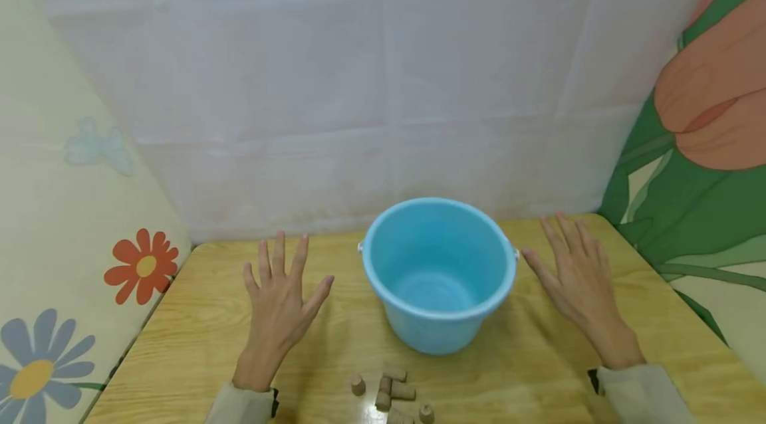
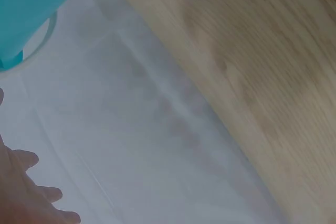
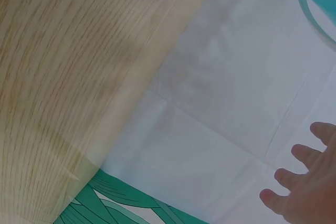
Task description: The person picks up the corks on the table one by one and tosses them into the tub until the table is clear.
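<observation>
A light blue bucket (image 1: 437, 331) stands upright on the wooden table, and its inside shows nothing but the bare bottom. To its left my left hand (image 1: 278, 311) is held palm down with the fingers spread, apart from the bucket. On the other side my right hand (image 1: 580, 284) is also spread, its thumb tip close to the white handle knob on the bucket's rim. Neither hand holds anything. Several small corks (image 1: 384, 392) lie in front of the bucket, near the table's front, some lying flat and some standing on end.
The wooden table (image 1: 197, 324) reaches back to a white cloth (image 1: 299, 92) hanging behind it. A flower-printed panel (image 1: 60, 224) stands along the left side, and another with large orange petals (image 1: 718, 111) along the right.
</observation>
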Demonstrator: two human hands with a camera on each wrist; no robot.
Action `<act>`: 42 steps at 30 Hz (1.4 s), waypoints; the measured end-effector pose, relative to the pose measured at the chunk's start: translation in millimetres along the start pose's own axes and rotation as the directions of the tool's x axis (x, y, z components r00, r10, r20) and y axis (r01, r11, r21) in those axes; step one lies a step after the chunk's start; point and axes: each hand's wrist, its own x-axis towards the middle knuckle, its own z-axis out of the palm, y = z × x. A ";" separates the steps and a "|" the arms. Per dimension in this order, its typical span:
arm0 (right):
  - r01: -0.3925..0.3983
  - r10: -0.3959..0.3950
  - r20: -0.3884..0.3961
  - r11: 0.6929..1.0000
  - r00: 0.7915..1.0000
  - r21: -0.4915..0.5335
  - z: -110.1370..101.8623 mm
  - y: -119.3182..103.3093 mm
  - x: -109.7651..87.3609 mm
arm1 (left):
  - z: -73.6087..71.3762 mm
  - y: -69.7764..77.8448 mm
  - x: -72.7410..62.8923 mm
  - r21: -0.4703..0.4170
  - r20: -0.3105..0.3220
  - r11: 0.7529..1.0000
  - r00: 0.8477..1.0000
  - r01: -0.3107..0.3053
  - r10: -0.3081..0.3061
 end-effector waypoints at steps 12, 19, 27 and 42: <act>0.035 -0.035 0.005 0.999 0.999 -0.002 -2.0 -0.3 2.2 | -0.8 1.8 -0.2 0.004 0.018 1.000 1.000 -0.011 0.011; 0.074 -0.074 -0.014 0.997 0.997 0.010 -3.8 -4.2 3.0 | -3.1 3.2 -2.9 -0.002 0.061 1.000 0.998 -0.007 0.007; 0.108 -0.108 -0.012 0.992 0.994 0.063 -9.1 -12.3 3.1 | -6.3 6.7 -3.4 -0.010 0.112 1.000 0.994 -0.003 0.004; 0.147 -0.154 0.024 0.972 0.988 0.186 -16.6 -33.3 5.1 | -11.6 8.0 -5.2 -0.018 0.143 1.000 0.990 0.006 -0.004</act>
